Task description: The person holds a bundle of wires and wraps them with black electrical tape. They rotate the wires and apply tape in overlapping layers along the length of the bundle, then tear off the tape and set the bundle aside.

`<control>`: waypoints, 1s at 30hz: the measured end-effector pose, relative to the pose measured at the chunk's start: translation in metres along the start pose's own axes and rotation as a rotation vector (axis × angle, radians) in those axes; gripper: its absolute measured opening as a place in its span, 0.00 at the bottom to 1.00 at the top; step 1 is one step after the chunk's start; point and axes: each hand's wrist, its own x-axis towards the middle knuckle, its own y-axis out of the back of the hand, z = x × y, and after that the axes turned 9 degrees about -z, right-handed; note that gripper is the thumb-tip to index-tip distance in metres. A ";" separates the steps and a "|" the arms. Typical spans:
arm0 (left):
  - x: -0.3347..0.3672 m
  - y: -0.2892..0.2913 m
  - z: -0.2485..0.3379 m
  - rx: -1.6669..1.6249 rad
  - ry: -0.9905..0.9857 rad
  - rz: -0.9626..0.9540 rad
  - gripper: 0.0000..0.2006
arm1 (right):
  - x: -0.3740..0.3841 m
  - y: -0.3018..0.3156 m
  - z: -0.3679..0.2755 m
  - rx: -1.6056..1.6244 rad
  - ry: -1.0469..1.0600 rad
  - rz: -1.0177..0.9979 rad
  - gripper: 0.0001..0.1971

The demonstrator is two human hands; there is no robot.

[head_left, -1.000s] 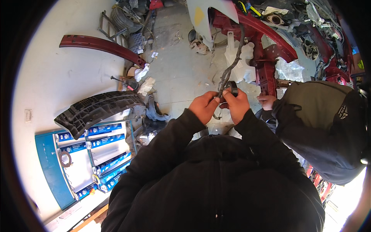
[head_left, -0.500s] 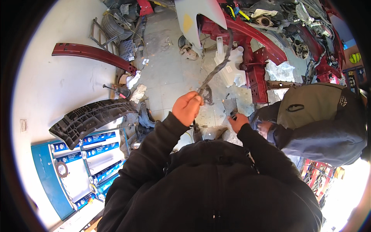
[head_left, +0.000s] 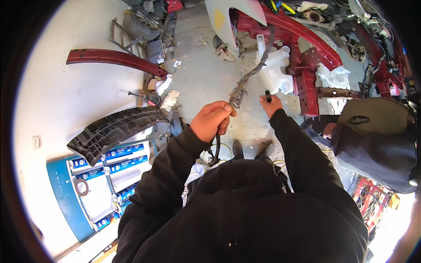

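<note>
My left hand [head_left: 213,119] is closed around a dark wiring harness [head_left: 251,76], pinching it between thumb and fingers. The harness runs up from my hand to the red car front, and a loose black end [head_left: 215,151] dangles below the fist. Its strands look bunched and frayed just beyond my fingertips. Off to the right, apart from the harness, my right hand [head_left: 271,106] grips a small black roll of tape [head_left: 268,95], seen edge-on. Behind the harness stands a white plastic reservoir [head_left: 277,70].
Stripped red car bodywork [head_left: 305,85] fills the far right, with a pale fender [head_left: 232,19] beside it. A co-worker [head_left: 372,136] bends close on my right. Along the left wall are a red bumper beam [head_left: 114,59], a black plastic panel [head_left: 116,129] and a blue rack [head_left: 66,201].
My right hand has reached forward, away from my body, with the black roll. My left hand keeps its hold on the harness. My shoes have come into view below.
</note>
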 end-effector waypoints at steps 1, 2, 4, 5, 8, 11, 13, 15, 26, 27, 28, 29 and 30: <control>-0.001 -0.004 0.006 -0.004 0.023 0.004 0.14 | 0.023 -0.010 -0.010 0.207 0.043 -0.023 0.22; -0.002 -0.008 0.011 0.008 0.013 -0.017 0.14 | 0.042 -0.022 -0.018 0.406 0.014 -0.042 0.21; -0.006 -0.014 0.022 0.031 0.035 -0.033 0.15 | 0.074 -0.041 -0.031 0.788 -0.103 -0.129 0.26; -0.007 -0.016 0.026 0.063 0.040 -0.046 0.15 | 0.087 -0.050 -0.035 0.843 -0.124 -0.150 0.25; -0.011 -0.010 0.037 0.195 0.033 -0.107 0.16 | 0.098 -0.069 -0.040 0.893 -0.045 -0.361 0.22; -0.007 0.026 0.048 0.571 -0.032 0.089 0.14 | 0.060 -0.065 -0.043 0.883 -0.175 -0.538 0.23; 0.003 0.064 0.051 0.894 -0.124 0.249 0.13 | 0.012 -0.049 -0.050 1.120 -0.175 -0.686 0.24; 0.014 0.097 0.045 1.100 -0.208 0.338 0.14 | -0.037 -0.027 -0.066 1.298 -0.217 -0.751 0.23; 0.023 0.011 -0.072 0.127 -0.081 -0.093 0.24 | -0.148 0.030 -0.178 1.399 0.033 -0.555 0.17; 0.022 -0.001 -0.076 -0.037 -0.129 -0.149 0.22 | -0.150 0.032 -0.181 1.401 0.054 -0.537 0.18; 0.022 -0.009 -0.078 -0.182 -0.098 -0.174 0.20 | -0.151 0.033 -0.184 1.404 0.075 -0.520 0.18; 0.025 -0.010 -0.075 -0.130 -0.083 -0.202 0.18 | -0.153 0.036 -0.186 1.360 0.094 -0.501 0.19; 0.028 -0.011 -0.073 -0.078 -0.067 -0.230 0.17 | -0.155 0.038 -0.189 1.243 0.078 -0.416 0.19</control>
